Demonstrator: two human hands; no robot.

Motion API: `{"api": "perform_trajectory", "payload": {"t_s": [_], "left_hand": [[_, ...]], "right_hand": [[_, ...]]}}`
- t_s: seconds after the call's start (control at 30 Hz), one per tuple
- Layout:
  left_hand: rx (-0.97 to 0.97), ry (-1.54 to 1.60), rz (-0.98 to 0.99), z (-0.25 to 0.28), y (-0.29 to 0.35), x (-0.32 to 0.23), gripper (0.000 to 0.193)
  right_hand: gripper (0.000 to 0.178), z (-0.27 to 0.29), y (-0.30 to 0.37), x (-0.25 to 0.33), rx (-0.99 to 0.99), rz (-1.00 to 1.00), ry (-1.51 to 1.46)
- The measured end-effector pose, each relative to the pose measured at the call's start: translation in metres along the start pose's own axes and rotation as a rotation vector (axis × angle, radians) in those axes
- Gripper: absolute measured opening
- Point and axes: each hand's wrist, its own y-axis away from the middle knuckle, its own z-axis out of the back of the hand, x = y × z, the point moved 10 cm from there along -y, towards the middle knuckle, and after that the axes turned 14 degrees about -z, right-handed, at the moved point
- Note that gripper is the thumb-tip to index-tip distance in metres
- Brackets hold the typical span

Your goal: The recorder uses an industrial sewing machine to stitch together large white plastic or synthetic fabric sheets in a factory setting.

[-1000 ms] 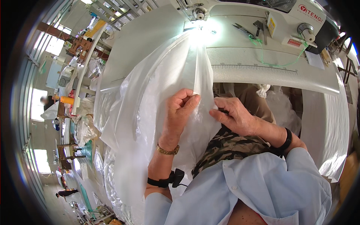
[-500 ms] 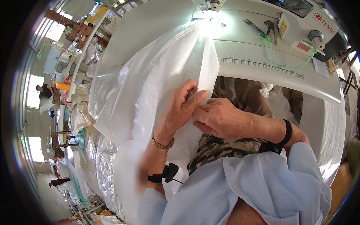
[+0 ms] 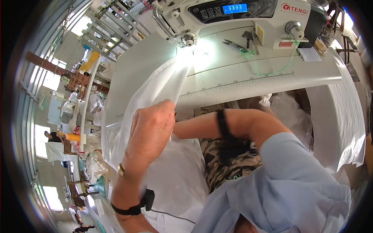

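Note:
A white translucent sheet (image 3: 161, 83) runs from under the lit needle area of the sewing machine (image 3: 233, 19) down toward my lap. My left hand (image 3: 151, 126) is closed on the sheet's edge, knuckles up, below the front of the table. My right forearm (image 3: 200, 126) reaches across from the right, blurred by motion. Its hand lies behind my left hand and the sheet, so its fingers are hidden. More of the white sheet (image 3: 171, 174) hangs over my lap beneath both arms.
On the machine table (image 3: 132, 58) lie dark snips (image 3: 233, 44) and a small black tool (image 3: 247, 35), with green thread (image 3: 254, 68) trailing nearby. A ruler scale (image 3: 241, 82) marks the front edge. Clear plastic (image 3: 289, 112) hangs below it. Another person (image 3: 53, 136) stands far left.
The view has tilted, showing more of the machine. My left hand has turned knuckles up, gripping the sheet. My right hand has gone from the folded edge to behind my left hand.

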Motion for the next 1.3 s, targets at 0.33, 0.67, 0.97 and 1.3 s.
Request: {"api": "perform_trajectory", "payload": {"t_s": [0.33,0.67,0.97,1.3], "left_hand": [[0.223,-0.210,-0.140,-0.088,0.041,-0.025,0.012],[-0.096,-0.064,0.121,-0.114,0.079,-0.006,0.010],[-0.167,-0.078,0.207,-0.104,0.081,-0.010,0.009],[-0.218,-0.011,0.214,-0.099,0.080,-0.008,0.010]], "right_hand": [[0.021,-0.010,0.038,0.028,0.217,0.256,0.241],[0.014,0.158,-0.004,0.075,0.181,0.163,0.858],[0.022,0.205,-0.049,0.055,-0.056,0.116,0.899],[0.022,0.190,-0.054,0.058,0.129,0.190,0.978]]}}
